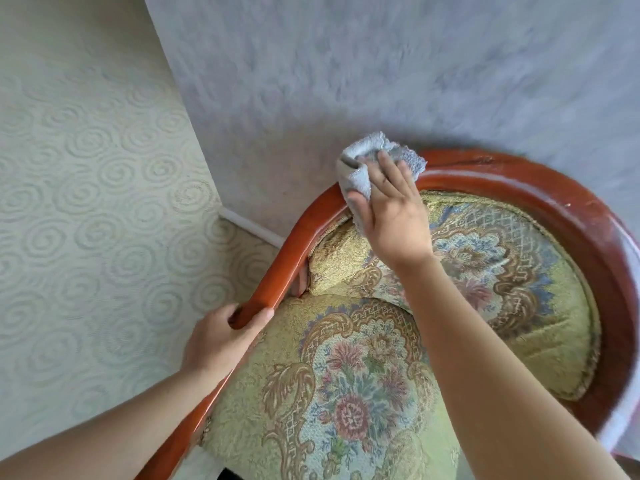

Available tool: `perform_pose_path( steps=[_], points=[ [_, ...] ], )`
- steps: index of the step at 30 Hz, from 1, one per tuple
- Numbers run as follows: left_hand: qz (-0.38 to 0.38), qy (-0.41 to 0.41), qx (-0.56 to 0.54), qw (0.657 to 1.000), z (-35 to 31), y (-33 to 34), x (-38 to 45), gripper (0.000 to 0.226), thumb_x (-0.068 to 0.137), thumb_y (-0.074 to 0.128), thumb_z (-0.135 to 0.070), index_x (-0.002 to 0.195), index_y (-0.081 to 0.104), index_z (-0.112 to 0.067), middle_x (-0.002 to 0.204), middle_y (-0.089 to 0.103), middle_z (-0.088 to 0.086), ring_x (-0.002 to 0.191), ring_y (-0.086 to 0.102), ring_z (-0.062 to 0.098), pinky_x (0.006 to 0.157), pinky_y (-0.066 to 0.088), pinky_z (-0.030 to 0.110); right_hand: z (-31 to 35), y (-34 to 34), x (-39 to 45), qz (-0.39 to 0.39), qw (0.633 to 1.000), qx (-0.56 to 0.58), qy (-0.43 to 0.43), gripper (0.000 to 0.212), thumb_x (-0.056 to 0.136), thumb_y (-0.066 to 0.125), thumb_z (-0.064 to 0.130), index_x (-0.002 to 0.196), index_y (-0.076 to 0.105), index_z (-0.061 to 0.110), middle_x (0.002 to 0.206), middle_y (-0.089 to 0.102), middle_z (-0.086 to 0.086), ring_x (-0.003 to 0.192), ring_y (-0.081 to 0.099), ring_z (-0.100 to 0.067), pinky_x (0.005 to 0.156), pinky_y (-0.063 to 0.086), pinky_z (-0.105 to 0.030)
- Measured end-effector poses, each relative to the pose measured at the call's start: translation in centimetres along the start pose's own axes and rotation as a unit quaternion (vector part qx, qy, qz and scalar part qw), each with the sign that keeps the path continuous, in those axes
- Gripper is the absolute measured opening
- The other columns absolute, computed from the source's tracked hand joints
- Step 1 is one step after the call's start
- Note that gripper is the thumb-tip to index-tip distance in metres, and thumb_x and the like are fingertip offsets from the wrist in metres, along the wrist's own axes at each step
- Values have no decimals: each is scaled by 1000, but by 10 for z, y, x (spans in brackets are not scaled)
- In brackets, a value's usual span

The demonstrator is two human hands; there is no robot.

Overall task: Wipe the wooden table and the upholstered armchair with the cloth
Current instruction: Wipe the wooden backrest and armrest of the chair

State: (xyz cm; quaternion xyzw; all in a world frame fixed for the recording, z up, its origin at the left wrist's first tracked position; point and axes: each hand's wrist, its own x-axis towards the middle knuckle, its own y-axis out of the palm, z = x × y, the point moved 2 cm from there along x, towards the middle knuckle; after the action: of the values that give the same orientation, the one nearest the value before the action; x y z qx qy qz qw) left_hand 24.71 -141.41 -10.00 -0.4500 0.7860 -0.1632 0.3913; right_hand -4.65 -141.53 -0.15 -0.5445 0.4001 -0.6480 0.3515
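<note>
Nearest, the left hand (221, 336) grips the armchair (363, 375) rail; the right hand (391, 216) presses the cloth (367, 161) flat-fingered on its top. Chair wiping is likely underway; no counter shows.

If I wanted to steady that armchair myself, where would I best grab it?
Probably the rounded wooden armrest rail, from the outer side, as the left hand grips it now. It is slim enough for fingers to wrap round, while the right hand presses the cloth on the rail.
</note>
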Motion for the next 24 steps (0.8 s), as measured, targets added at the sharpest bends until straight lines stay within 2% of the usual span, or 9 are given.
perform_pose_path(
  steps=[4, 6, 7, 9, 11, 13, 17, 21, 24],
  points=[
    [60, -6, -78, 995, -17, -13, 10, 89, 59, 51, -98, 98, 70, -20, 72, 71, -8, 62, 68, 7, 59, 52, 27, 23, -7, -3, 80, 973, 168, 133, 54, 106, 34, 42, 133, 59, 2, 153, 42, -13, 150, 18, -23, 124, 13, -38],
    [62, 46, -74, 994, -48, -17, 18, 88, 62, 53, -96, 121, 62, -31, 91, 67, -30, 79, 66, -6, 66, 48, 18, 29, -20, -5, 62, 935, 258, 233, 50, 104, 32, 50, 100, 69, 16, 133, 62, -15, 133, 50, -22, 106, 42, -38],
    [63, 80, -74, 992, -69, -17, 24, 85, 65, 57, -93, 129, 54, -38, 92, 63, -39, 85, 64, -11, 68, 46, 15, 29, -29, -7, 30, 912, 302, 277, 45, 102, 32, 53, 78, 61, 28, 100, 74, -8, 99, 68, -18, 79, 50, -36],
    [66, 140, -70, 985, -112, -13, 38, 70, 73, 71, -74, 129, 44, -42, 83, 63, -44, 77, 63, -17, 60, 45, 11, 26, -48, -14, -37, 838, 412, 355, 52, 100, 34, 57, 59, 44, 27, 56, 53, 12, 52, 47, -5, 53, 35, -29],
    [42, 196, -46, 979, -153, -6, 54, 67, 78, 83, -44, 133, 45, -37, 91, 69, -25, 71, 66, -12, 50, 46, 9, 12, -62, -23, -92, 727, 530, 426, 55, 96, 39, 63, 65, 61, 22, 62, 56, 7, 60, 49, -9, 56, 38, -27],
    [5, 268, -4, 963, -194, 0, 67, 72, 77, 81, -35, 140, 48, -29, 111, 59, -19, 86, 65, 0, 58, 42, 8, -6, -79, -31, -138, 663, 582, 450, 56, 92, 44, 66, 77, 74, 21, 75, 67, -2, 73, 59, -16, 67, 47, -32],
    [19, 366, 69, 928, -262, 21, 78, 85, 72, 76, -69, 141, 49, -26, 121, 61, -15, 102, 55, 2, 70, 32, 2, -46, -120, -51, -255, 620, 563, 482, 45, 93, 46, 58, 77, 79, 33, 76, 73, 9, 74, 68, -6, 66, 53, -23],
    [49, 398, 124, 908, -303, 40, 90, 94, 70, 83, -60, 147, 45, -21, 134, 63, 2, 116, 60, 19, 86, 40, 18, -86, -160, -78, -388, 581, 472, 538, 49, 94, 48, 57, 70, 74, 23, 65, 67, 18, 65, 63, -2, 60, 52, -23],
    [69, 423, 138, 893, -330, 51, 99, 70, 70, 84, -57, 127, 66, -21, 110, 73, -3, 96, 67, 13, 68, 45, 14, -112, -185, -100, -464, 605, 335, 554, 60, 99, 40, 56, 58, 57, 16, 50, 56, 20, 49, 52, 0, 53, 44, -21]
  ],
)
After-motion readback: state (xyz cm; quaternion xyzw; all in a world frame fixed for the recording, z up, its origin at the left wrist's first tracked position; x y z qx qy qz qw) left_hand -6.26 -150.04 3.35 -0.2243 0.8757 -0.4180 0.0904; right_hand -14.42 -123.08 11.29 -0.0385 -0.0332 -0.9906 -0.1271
